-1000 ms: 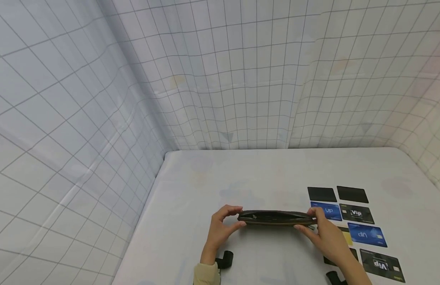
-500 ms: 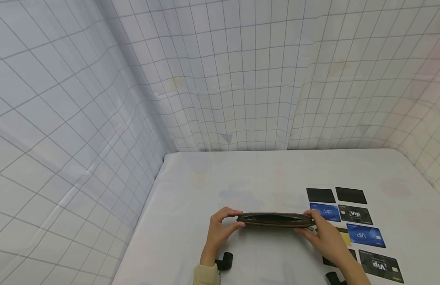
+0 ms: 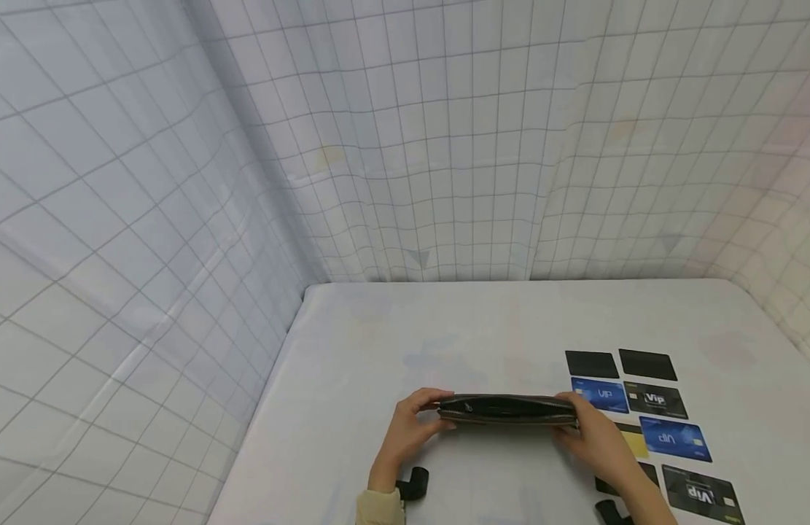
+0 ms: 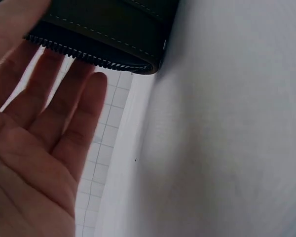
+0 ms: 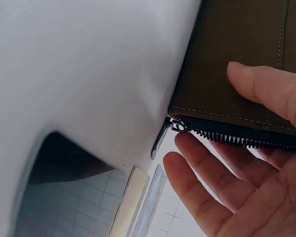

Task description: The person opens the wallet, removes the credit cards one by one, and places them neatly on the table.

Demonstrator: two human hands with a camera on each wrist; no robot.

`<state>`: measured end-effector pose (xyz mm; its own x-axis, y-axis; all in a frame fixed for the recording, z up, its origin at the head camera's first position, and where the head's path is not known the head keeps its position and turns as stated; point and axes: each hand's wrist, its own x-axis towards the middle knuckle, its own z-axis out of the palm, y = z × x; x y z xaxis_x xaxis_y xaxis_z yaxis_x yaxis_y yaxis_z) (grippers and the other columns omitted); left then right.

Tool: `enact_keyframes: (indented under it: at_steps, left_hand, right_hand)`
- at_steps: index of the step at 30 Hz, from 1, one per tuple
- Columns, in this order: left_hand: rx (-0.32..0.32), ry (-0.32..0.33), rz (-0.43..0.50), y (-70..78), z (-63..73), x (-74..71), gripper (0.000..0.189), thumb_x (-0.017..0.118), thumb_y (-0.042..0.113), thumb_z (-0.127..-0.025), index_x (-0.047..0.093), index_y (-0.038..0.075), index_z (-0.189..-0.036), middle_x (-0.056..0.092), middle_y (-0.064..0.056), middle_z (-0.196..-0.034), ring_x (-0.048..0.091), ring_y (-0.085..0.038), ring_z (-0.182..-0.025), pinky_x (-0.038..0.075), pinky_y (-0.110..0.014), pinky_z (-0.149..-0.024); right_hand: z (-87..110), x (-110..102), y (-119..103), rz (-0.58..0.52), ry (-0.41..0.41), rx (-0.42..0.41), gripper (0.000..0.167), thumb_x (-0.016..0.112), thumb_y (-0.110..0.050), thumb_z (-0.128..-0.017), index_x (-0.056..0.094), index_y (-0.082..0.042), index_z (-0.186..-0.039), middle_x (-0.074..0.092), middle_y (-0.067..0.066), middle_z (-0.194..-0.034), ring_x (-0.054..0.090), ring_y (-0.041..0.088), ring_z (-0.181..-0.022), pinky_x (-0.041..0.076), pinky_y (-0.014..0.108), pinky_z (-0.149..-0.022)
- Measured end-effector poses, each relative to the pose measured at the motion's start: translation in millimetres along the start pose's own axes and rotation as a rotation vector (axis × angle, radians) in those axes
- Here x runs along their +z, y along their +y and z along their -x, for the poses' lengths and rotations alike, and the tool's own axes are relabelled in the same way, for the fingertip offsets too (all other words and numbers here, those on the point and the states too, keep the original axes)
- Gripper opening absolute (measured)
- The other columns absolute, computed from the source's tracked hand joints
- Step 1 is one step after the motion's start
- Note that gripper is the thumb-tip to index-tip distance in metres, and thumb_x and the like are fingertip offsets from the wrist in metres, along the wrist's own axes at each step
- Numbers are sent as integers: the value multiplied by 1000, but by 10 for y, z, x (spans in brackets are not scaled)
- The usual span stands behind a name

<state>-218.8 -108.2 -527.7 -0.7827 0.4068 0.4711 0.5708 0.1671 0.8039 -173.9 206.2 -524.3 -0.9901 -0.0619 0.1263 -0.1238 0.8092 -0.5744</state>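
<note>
A dark brown zip wallet [image 3: 509,421] is held over the white table, its unzipped mouth facing me and its inside dark. My left hand [image 3: 405,432] grips its left end between thumb and fingers. At the right end, my right hand [image 3: 599,442] holds it the same way. In the left wrist view, zipper teeth [image 4: 84,57] run along the wallet's parted edge. The right wrist view has the thumb [image 5: 261,86] on the brown outer face and the fingers on the far side. A metal zipper pull [image 5: 161,138] hangs from the corner there.
Several cards lie in two columns on the right: plain black cards [image 3: 592,364], blue VIP cards [image 3: 675,438], black VIP cards [image 3: 702,493] and a yellow-and-black card [image 3: 634,442], partly behind my right hand. White grid-patterned cloth [image 3: 444,146] encloses the table [image 3: 378,343].
In the head view the wallet and both hands sit slightly lower. My right hand has shifted a little on the wallet's end, and its fingers now cover more of that corner.
</note>
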Motion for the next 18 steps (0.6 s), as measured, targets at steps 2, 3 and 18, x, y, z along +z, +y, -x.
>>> enact_keyframes:
  at_steps: [2,3,18]
  left_hand:
    - [-31,-12,-33,19,4,7,43,79,-1,-74,65,-1,-115,65,-13,-109,62,-24,-99,50,-36,-83]
    - [-48,-14,-49,29,7,10,43,78,-1,-75,65,-1,-115,65,-12,-109,62,-24,-99,50,-36,-83]
    - [34,175,-172,-318,37,96,25,79,4,-75,73,11,-98,69,0,-92,66,-15,-82,53,-32,-72]
  right_hand:
    - [6,12,4,-1,-8,-1,50,78,-6,-76,55,-5,-120,63,14,-111,60,37,-102,46,55,-84]
    - [9,16,3,2,-6,-2,51,78,-4,-76,55,-4,-121,63,15,-112,59,38,-103,45,56,-85]
    - [-1,54,-28,-31,60,-25,39,73,-8,-83,58,-4,-119,66,14,-106,61,38,-100,49,52,-80]
